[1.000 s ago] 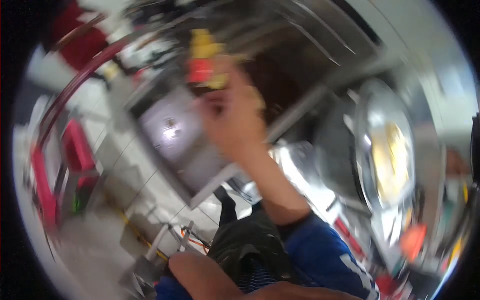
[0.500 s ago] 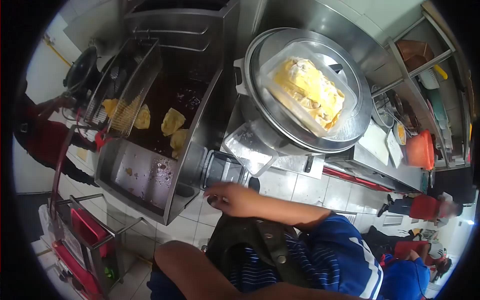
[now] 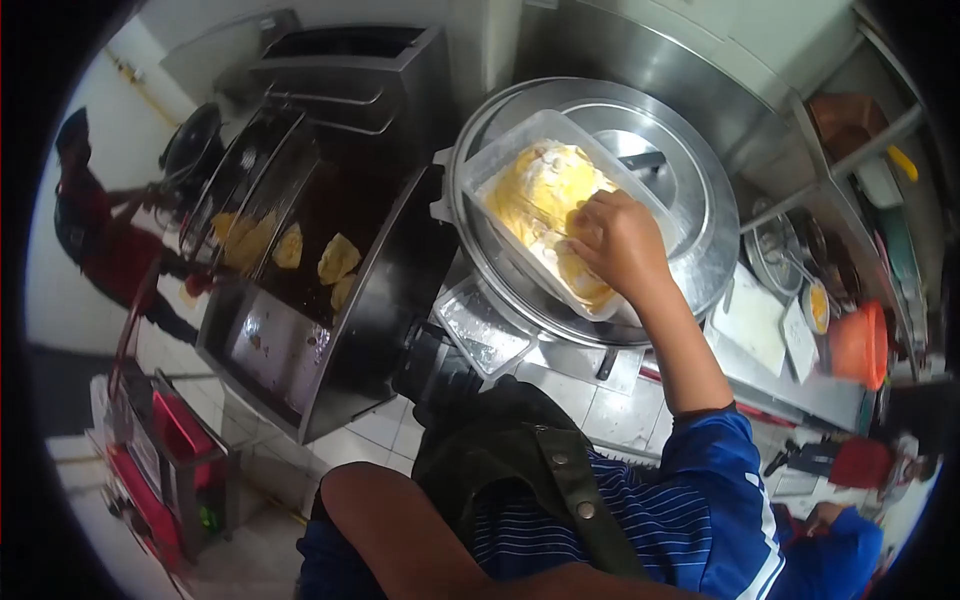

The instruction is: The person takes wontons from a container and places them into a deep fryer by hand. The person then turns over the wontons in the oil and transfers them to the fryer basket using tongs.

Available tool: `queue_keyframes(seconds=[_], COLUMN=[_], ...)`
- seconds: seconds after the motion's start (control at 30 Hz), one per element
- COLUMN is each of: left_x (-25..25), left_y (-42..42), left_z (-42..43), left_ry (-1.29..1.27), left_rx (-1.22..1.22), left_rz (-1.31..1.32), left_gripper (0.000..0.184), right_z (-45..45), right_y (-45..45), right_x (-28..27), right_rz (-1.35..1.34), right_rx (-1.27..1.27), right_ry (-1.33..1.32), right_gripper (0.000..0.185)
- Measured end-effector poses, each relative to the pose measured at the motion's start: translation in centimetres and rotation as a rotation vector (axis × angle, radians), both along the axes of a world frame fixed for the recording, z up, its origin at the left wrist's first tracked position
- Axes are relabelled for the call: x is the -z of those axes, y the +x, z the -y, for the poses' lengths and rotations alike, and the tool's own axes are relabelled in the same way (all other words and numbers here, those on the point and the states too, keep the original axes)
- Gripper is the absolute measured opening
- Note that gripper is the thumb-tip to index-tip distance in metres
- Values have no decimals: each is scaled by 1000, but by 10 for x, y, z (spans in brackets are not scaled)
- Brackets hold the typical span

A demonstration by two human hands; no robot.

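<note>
My right hand (image 3: pixel 618 238) is in a clear plastic tub (image 3: pixel 482 172), with its fingers pinched on a piece of yellow, floury folded dough (image 3: pixel 543 190) at the right side of the pile. The tub rests on the round metal lid (image 3: pixel 700 190) of a large pot. Left of the pot, yellow pieces (image 3: pixel 339 257) float in the dark oil of a fryer, and more lie around a wire basket (image 3: pixel 262 190). My left hand is out of view; only the bent left arm shows at the bottom.
Beside the fryer oil is a metal drain tray (image 3: pixel 275 340). An empty clear container (image 3: pixel 487 325) sits below the pot. At the right are an orange bucket (image 3: pixel 860 340) and a shelf rack. A person (image 3: pixel 115 235) stands at the far left; other people are at the lower right.
My right hand has moved from in front of my body up and right into the tub, closing on the dough. The view has shifted slightly, and the person at the left shows more fully.
</note>
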State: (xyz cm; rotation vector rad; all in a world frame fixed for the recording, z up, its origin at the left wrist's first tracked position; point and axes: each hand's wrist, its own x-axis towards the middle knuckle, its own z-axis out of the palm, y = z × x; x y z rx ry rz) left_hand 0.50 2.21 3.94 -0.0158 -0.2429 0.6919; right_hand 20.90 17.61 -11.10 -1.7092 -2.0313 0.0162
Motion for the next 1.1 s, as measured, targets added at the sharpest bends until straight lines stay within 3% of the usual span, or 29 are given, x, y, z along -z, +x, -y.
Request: queue_keyframes(seconds=[0.13, 0.33, 0.4, 0.53, 0.63, 0.7, 0.73, 0.8, 0.83, 0.9, 1.0, 1.1], left_x=[6, 4, 3, 9, 13, 32, 29, 18, 16, 13, 27, 33], left_y=[11, 11, 5, -13, -38, -49, -58, -81, -94, -122, -159, -201], left_z=[1, -7, -13, -24, -43, -53, -56, -63, -72, -95, -94, -108], left_ry=[50, 152, 220, 88, -69, 351, 353, 92, 96, 384, 345, 235], left_rx=[-124, -290, -382, -346, -94, -236, -202, -9, -2, -23, -160, -319], left_rz=[56, 36, -78, -15, 69, -69, -50, 61, 70, -35, -11, 35], left_gripper=[66, 65, 64, 64, 63, 63, 63, 65, 65, 68, 69, 69], right_z=[-5, -24, -29, -36, -43, -46, -46, -46, -43, -40, -37, -37], right_y=[-1, 5, 7, 3, 0, 1, 2, -2, -10, -30, -75, -130], right_x=[-4, -19, -23, -36, -43, -46, -46, -49, -60, -79, -100, -97], right_rz=[158, 310, 148, -149, -192, -284, -272, -405, -405, -426, -332, -481], right_rx=[-48, -322, -321, -220, -132, -93, -56, -30, -13, 5, 79, 75], right_ry=[-48, -35, -116, -72, -86, -52, -45, 31, 16, -6, 21, -90], right_gripper=[13, 7, 4, 8, 7, 7, 7, 8, 9, 9, 6, 5])
